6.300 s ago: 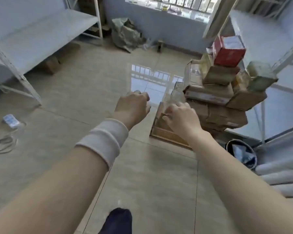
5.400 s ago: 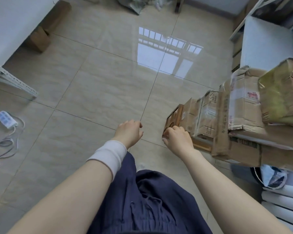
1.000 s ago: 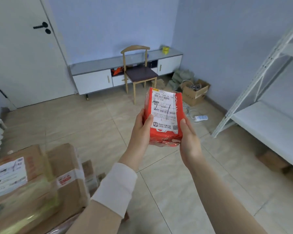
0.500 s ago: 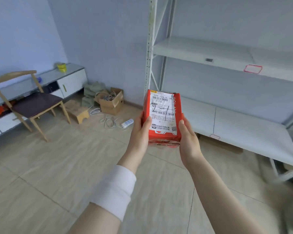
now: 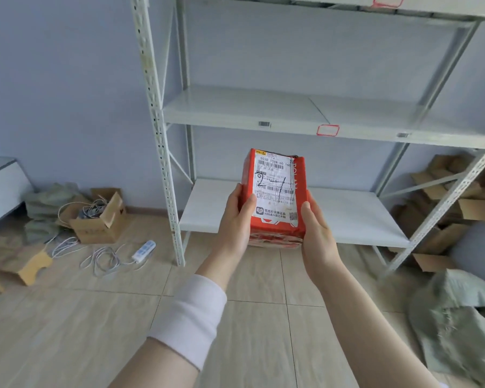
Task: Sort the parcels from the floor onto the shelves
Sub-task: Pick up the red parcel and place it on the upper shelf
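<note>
A red parcel [image 5: 275,197] with a white shipping label is at the frame's centre, gripped between the left hand [image 5: 235,219] and right hand [image 5: 317,233]. Behind it a white metal shelf rack [image 5: 291,113] stands against a pale blue wall. At lower left, an open cardboard box [image 5: 98,219] and power strip [image 5: 144,250] lie on the beige tiled floor [image 5: 67,317]
</note>
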A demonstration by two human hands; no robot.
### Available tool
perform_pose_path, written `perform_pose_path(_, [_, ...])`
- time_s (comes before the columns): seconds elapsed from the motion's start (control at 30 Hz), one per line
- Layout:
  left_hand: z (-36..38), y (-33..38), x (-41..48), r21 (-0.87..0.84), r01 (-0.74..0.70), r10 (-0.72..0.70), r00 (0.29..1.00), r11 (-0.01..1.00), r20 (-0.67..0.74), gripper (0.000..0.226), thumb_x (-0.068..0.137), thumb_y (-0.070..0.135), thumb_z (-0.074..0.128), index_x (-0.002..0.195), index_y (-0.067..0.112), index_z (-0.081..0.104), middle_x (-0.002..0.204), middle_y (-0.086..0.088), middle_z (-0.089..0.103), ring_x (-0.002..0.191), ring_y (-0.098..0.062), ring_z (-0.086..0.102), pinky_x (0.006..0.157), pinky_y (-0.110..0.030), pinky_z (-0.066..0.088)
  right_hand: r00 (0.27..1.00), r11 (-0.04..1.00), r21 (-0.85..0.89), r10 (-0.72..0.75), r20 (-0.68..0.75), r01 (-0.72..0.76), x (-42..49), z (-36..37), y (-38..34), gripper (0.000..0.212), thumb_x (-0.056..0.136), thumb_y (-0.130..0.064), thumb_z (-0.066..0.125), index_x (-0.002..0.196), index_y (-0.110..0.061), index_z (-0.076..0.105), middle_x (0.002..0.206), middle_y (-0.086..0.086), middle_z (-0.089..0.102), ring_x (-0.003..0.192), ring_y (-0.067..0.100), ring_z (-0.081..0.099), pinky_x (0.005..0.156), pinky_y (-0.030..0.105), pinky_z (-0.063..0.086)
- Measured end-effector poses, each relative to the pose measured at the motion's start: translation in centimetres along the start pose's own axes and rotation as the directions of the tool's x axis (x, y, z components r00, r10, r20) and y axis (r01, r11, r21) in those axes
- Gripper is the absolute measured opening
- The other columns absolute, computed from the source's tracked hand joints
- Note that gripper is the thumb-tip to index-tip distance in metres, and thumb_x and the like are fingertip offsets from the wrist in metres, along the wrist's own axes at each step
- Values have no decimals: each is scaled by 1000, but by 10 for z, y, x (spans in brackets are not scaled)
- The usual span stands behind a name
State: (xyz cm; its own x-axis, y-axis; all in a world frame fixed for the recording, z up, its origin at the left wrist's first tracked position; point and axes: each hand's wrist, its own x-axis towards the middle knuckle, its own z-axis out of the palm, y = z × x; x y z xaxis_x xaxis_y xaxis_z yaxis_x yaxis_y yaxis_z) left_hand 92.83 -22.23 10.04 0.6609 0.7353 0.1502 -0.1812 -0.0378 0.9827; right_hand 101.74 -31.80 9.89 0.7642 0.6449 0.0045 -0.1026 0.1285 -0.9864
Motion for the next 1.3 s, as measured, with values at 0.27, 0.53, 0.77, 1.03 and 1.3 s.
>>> perform_pose_path(0.27, [21, -3, 73, -37, 5, -2, 997, 999, 81, 30, 99, 29, 40, 128, 25, 40, 123, 7, 57, 108, -6, 58, 81, -13, 49, 997, 998, 22, -60, -39, 60, 64, -8, -14, 40, 101, -31, 33, 141, -30, 38, 135, -6, 54, 122, 13, 53, 108, 40, 39])
perform_pose_path(0.53, [50, 29, 170, 6, -119, 117, 985, 993, 124, 37, 99, 33, 38, 135, 28, 36, 123, 12, 56, 103, 0, 59, 73, -10, 51, 984, 985, 6, -173, -36, 174, 159, -14, -61, 44, 101, -32, 33, 145, -31, 31, 141, -4, 48, 126, 14, 49, 108, 40, 39])
perform_pose_path(0.77, [50, 75, 257, 28, -282, 279, 957, 959, 75, 40, 99, 30, 39, 138, 27, 34, 128, 10, 52, 105, 4, 55, 77, -3, 47, 949, 949, 18, -314, 28, 314, 244, 11, -112, 44, 102, -29, 31, 146, -31, 28, 143, -9, 44, 129, 7, 44, 109, 31, 35])
perform_pose_path(1.03, [19, 133, 368, 85, -449, 442, 892, 889, 89, 49, 99, 30, 37, 146, 25, 24, 131, 16, 46, 101, 12, 51, 75, 3, 42, 866, 868, 11, -496, 63, 497, 344, 69, -171, 45, 102, -28, 31, 147, -29, 24, 148, -12, 36, 134, 2, 35, 112, 25, 30])
perform_pose_path(1.3, [-25, 206, 485, 138, -681, 666, 732, 719, 144, 50, 100, 31, 33, 148, 25, 22, 148, 16, 32, 129, 4, 37, 101, -7, 35, 697, 702, 42, -711, 92, 711, 438, 142, -238, 47, 103, -21, 26, 149, -24, 19, 148, -12, 35, 132, -2, 35, 92, -2, 35])
